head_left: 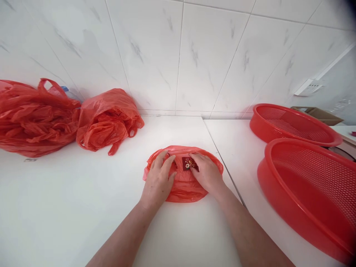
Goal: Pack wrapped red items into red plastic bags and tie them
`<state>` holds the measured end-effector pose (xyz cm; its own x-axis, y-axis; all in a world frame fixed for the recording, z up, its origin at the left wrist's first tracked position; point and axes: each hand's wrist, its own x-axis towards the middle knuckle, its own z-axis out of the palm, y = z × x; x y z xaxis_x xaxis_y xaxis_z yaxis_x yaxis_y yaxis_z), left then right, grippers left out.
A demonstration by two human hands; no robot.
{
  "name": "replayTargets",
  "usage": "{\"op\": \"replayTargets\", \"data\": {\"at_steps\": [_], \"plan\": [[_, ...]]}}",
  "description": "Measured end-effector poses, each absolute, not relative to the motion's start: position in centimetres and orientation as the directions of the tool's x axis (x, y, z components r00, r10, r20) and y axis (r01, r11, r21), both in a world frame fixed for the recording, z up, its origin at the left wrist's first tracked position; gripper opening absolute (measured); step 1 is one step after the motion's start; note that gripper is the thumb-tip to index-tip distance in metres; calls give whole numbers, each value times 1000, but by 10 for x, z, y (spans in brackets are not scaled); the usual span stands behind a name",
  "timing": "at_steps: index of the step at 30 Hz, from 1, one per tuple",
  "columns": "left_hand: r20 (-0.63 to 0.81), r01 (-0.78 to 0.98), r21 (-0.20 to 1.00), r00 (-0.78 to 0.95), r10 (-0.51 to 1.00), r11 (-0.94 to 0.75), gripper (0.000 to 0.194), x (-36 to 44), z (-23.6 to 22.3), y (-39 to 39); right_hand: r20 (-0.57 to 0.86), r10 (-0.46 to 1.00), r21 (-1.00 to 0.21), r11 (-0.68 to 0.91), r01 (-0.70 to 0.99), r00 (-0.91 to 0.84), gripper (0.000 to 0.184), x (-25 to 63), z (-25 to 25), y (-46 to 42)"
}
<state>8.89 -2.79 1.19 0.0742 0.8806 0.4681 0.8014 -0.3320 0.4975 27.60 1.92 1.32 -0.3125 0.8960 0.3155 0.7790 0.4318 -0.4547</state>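
A red plastic bag (182, 187) lies spread out in front of me on the white tabletop, with its edges bunched up. My right hand (207, 172) pinches a small dark red card or packet with gold patterns (187, 163) over the bag's middle. On the bag's left side rests my left hand (160, 178), its fingers bent and apart. Close to those fingertips is another dark red patterned piece (172, 159), mostly covered by the fingers.
Two bundles of red plastic bags, one large (36, 122) and one smaller (109, 115), sit at the left by the tiled wall (155, 55). Two red sieve baskets, a near one (294, 196) and a far one (258, 126), stand right. Behind them is a cardboard box (319, 114).
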Motion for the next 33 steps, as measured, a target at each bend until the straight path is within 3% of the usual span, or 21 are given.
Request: {"op": "replayTargets", "data": {"at_steps": [5,8,11,14,18,21,24,27,28,33], "plan": [[399,793,428,265,878,-434,34,89,9,-26,323,893,-450,436,779,-313,50,274,13,19],[388,786,439,271,881,-435,32,90,9,-27,386,878,-478,453,752,-283,49,272,19,16],[408,726,585,122,905,-361,38,93,11,-31,454,839,-475,512,716,-298,49,267,26,9],[285,491,840,-38,958,-231,52,98,14,-34,498,791,-443,585,679,-357,50,260,30,1],[111,95,989,5,994,-111,28,100,18,-33,520,731,-447,674,589,-441,54,254,30,-5],[60,-6,998,-55,997,-61,15,98,19,-30,535,735,-500,672,546,-415,63,256,31,-6],[36,-28,999,-119,992,-39,12,96,20,-29,490,814,-627,578,522,-314,58,260,33,-4],[20,-43,999,-134,991,-26,15,96,20,-29,329,902,-766,428,479,-279,23,261,32,-2],[20,-47,999,-135,991,-26,15,96,19,-30,272,919,-801,381,462,-286,19,261,32,-2],[19,-16,1000,-95,995,-20,10,98,17,-31,140,939,-889,258,378,-313,35,260,30,-1]]}}
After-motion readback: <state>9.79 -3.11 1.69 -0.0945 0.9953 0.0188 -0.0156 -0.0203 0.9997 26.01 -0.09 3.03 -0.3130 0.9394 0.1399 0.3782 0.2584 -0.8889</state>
